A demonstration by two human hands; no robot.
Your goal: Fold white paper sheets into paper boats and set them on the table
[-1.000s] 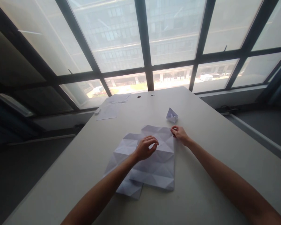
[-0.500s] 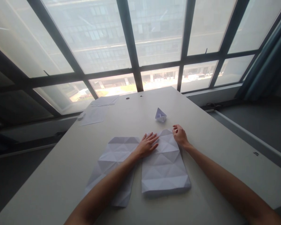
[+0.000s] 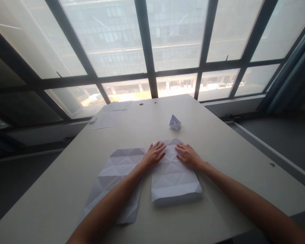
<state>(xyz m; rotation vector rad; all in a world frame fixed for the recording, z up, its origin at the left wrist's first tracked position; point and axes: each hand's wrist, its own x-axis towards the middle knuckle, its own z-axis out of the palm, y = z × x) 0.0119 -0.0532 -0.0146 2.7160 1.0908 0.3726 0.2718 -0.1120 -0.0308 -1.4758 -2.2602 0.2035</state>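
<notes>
A creased sheet of white paper (image 3: 174, 179) lies in front of me, marked with a grid of triangular folds, its near edge raised off the table. On its upper left part rests my left hand (image 3: 154, 155), open, fingers spread. My right hand (image 3: 188, 155) lies open and flat on its upper right part. To the left is a second creased sheet (image 3: 117, 171), partly covered by my left forearm. Beyond the hands stands a small folded paper boat (image 3: 175, 122), touched by neither hand.
The white table (image 3: 226, 189) stretches toward a large framed window (image 3: 178, 37). Loose paper sheets (image 3: 105, 120) lie at the far left, beside a small white object (image 3: 92, 120). A small dark mark (image 3: 272, 165) shows near the right edge. A blue curtain (image 3: 289, 71) hangs at right.
My right hand has moved left from beside the sheet's right edge onto its surface, and its curled fingers have spread flat. My left hand has shifted slightly left. The view has tilted a little.
</notes>
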